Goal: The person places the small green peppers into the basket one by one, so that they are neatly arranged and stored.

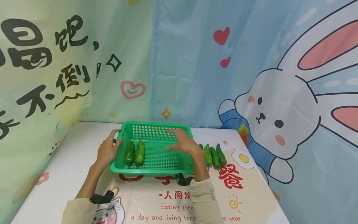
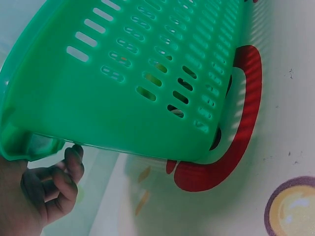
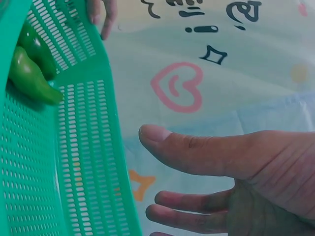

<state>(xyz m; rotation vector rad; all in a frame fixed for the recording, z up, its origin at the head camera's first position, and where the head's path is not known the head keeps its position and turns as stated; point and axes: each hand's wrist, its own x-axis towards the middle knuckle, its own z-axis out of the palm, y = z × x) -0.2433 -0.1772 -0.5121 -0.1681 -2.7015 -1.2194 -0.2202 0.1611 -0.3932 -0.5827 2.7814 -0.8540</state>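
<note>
A green plastic basket with slotted walls stands on the table. My left hand grips its left rim, with fingers curled below the rim in the left wrist view and the thumb near the top edge. Inside, at the left end, lie two green peppers, a darker one and a lighter one. My right hand is over the basket's right part, thumb and fingers spread apart, holding nothing. Just right of the basket lie several more green peppers, partly hidden by my right hand and wrist.
A printed cloth with red lettering covers the table. Behind it hangs a curtain with a rabbit and hearts. Each wrist wears a dark band, the left one and the right one.
</note>
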